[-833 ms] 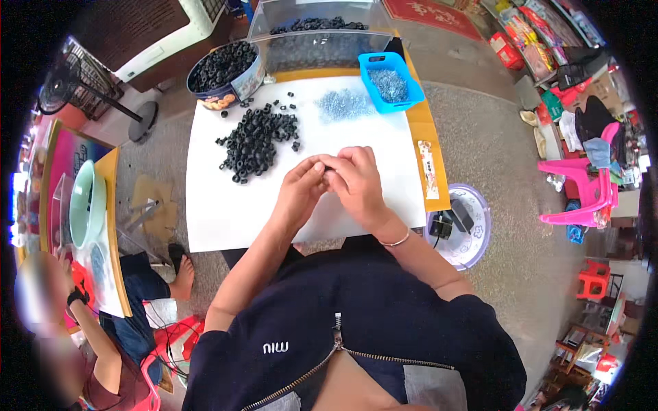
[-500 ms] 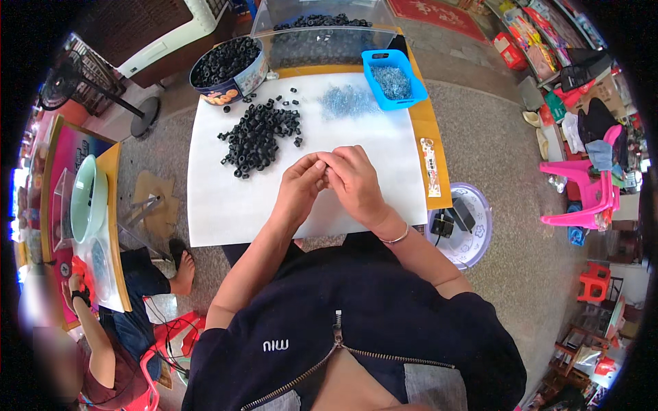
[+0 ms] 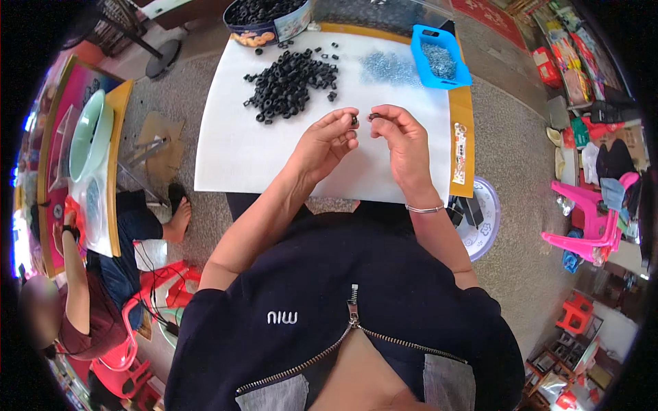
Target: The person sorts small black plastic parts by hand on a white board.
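Both hands work above the white sheet (image 3: 233, 161), near each other but apart. Left hand (image 3: 321, 145): thumb and index finger pinch a small black piece (image 3: 354, 120), remaining fingers loosely curled. Right hand (image 3: 409, 147): thumb and forefinger pinch a small dark part (image 3: 373, 116) (its exact form is too small to tell). For good control, grip each item lightly by its sides, leave the facing ends uncovered, and work low over the sheet, where anything dropped should show clearly against the white. Materials: the loose pile (image 3: 288, 85) beyond the left hand consists of short, hollow black cylinders, apparently moulded plastic or rubber. To its right lies a thin scatter of tiny silvery-blue parts (image 3: 391, 68), metallic in look; more lie in the smooth blue plastic basket (image 3: 449, 83).
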The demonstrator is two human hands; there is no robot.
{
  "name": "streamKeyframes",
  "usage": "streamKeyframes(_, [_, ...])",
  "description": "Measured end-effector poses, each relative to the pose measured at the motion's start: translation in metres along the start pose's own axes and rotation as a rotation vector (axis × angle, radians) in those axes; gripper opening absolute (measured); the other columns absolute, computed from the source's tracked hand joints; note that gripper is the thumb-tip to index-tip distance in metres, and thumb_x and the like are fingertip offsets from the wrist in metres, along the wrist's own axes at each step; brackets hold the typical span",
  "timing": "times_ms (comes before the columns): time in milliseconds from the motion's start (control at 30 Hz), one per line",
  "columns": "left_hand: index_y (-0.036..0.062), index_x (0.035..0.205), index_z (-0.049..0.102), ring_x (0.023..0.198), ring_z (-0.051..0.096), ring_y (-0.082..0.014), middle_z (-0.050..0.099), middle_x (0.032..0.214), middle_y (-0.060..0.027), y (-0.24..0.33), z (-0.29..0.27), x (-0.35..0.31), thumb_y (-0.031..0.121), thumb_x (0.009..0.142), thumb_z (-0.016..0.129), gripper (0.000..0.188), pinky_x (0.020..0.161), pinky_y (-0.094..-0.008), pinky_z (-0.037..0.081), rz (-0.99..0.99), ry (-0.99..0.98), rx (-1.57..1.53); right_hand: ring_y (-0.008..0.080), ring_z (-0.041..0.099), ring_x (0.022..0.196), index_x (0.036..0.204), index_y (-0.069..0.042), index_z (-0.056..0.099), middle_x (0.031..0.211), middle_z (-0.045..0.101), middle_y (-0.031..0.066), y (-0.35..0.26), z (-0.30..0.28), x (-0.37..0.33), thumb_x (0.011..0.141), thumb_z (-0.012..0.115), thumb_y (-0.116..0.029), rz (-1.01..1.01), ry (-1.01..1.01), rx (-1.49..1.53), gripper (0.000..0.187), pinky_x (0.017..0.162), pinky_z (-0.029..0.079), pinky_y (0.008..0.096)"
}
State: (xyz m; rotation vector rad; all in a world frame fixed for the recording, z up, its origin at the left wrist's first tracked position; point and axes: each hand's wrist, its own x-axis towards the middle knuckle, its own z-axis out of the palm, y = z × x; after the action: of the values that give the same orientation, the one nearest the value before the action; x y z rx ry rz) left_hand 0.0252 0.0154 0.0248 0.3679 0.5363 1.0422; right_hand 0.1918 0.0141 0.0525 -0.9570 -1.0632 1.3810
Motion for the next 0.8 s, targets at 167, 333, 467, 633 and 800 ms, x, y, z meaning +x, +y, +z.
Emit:
streamKeyframes(167, [-0.0008,0.113,0.056,0.078,0.059,-0.0105,0.06,0.091,-0.0061,-0.002,0.007,-0.005,0.012,0.091,0.057,0.026,0.076,-0.0246,0.052,-0.009,0.058,-0.029,0.0078,0.055,0.079,0.102,0.002,0.063,0.091,0.064,0.0045,0.006,0.002,-0.005,0.083,0.062,-0.003,0.009,-0.04,0.042,0.02,0.072,0.045,0.0216])
streamKeyframes(333, [-0.0059,0.12,0.051,0.087,0.061,-0.0146,0.062,0.1,-0.0085,-0.003,0.005,-0.006,0.012,0.092,0.054,0.033,0.089,-0.0279,0.05,-0.006,-0.012,-0.021,0.0086,0.058,0.084,0.103,0.003,0.062,0.093,0.064,0.0055,0.002,0.008,-0.011,0.086,0.059,0.0,-0.053,-0.029,-0.049,0.018,0.076,0.047,0.0212])
streamKeyframes(467, [-0.0088,0.114,0.052,0.088,0.064,-0.0189,0.063,0.093,-0.0116,-0.004,0.011,-0.007,0.005,0.092,0.052,0.027,0.089,-0.0305,0.053,-0.005,0.023,-0.062,0.0092,0.058,0.086,0.103,0.004,0.062,0.094,0.064,0.0062,0.001,0.006,-0.012,0.086,0.058,0.001,-0.093,-0.033,-0.082,0.017,0.077,0.047,0.0212])
streamKeyframes(633, [-0.0076,0.113,0.053,0.085,0.065,-0.018,0.063,0.092,-0.0113,-0.004,0.009,-0.008,0.004,0.092,0.052,0.024,0.084,-0.03,0.055,0.002,0.035,-0.038,0.0082,0.058,0.085,0.101,0.003,0.062,0.095,0.064,0.0053,0.0,0.007,-0.013,0.087,0.059,-0.001,-0.106,-0.033,-0.133,0.015,0.076,0.046,0.0208])
streamKeyframes(800, [-0.0067,0.112,0.054,0.08,0.064,-0.0164,0.063,0.091,-0.0102,-0.004,0.01,-0.008,0.004,0.092,0.052,0.023,0.081,-0.0288,0.056,-0.012,0.044,-0.011,0.0081,0.058,0.087,0.103,0.004,0.061,0.094,0.063,0.0044,0.002,0.003,-0.013,0.087,0.058,0.001,-0.116,-0.04,-0.276,0.017,0.079,0.048,0.0211])
